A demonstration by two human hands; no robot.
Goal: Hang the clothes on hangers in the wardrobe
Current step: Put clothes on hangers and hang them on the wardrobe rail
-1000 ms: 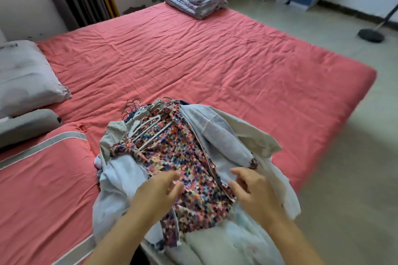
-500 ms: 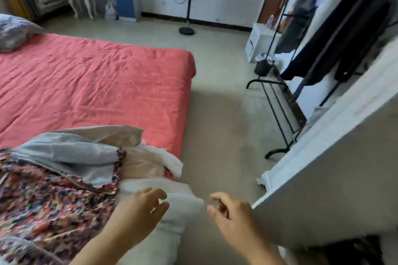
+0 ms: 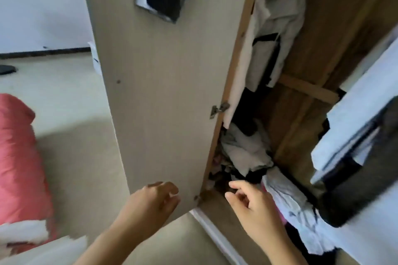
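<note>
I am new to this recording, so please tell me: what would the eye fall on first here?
The open wardrobe door fills the middle, and beside it lies a jumbled heap of clothes on the wardrobe floor. Below, the left hand and right hand reach forward, both holding nothing. A pale garment hangs above.

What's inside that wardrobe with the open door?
Inside the wardrobe, a pale garment hangs up high, and rumpled clothes are heaped at the bottom. The open door hides the left part; the rail is out of view.

Beige wardrobe door [image 3: 163,92], coral-red bedspread [image 3: 19,157], and a white-and-black hanging garment [image 3: 277,28].
</note>
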